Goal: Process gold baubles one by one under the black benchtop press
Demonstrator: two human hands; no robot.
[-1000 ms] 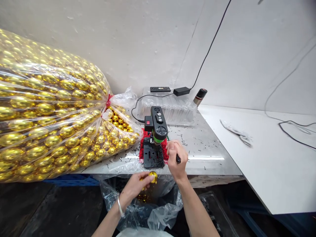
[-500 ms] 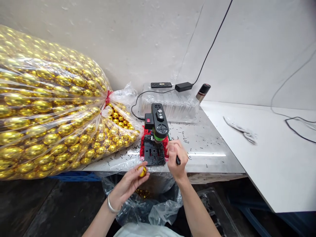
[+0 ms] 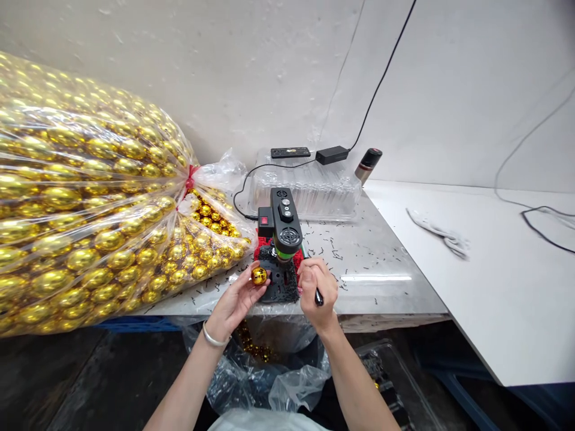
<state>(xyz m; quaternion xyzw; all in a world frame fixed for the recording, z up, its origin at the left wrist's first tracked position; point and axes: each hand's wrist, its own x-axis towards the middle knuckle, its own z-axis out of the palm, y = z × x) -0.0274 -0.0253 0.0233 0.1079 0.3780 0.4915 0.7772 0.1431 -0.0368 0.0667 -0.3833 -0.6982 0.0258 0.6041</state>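
A shiny gold ball [image 3: 259, 276] with dark marks sits between the thumb and fingers of my left hand [image 3: 239, 299], at the left edge of the black slotted base plate [image 3: 278, 290]. My right hand [image 3: 318, 290] is wrapped round the black-tipped lever [image 3: 318, 297] on the right side of the machine. The black machine head [image 3: 287, 224], with a green ring below it, stands over the plate. Small black shavings cover part of the plate and the red mat [image 3: 264, 236] under it.
A large clear bag of gold balls [image 3: 90, 209] fills the left. Behind the machine are a clear plastic box [image 3: 309, 194], a black adapter [image 3: 332, 155] and a bottle [image 3: 369, 163]. A plastic-lined bin [image 3: 291, 383] is below the table edge; a white glove [image 3: 440, 233] lies right.
My left hand has moved up with the gold ball, from in front of the plate to over its left edge. My right hand stays on the lever. The view has shifted slightly.
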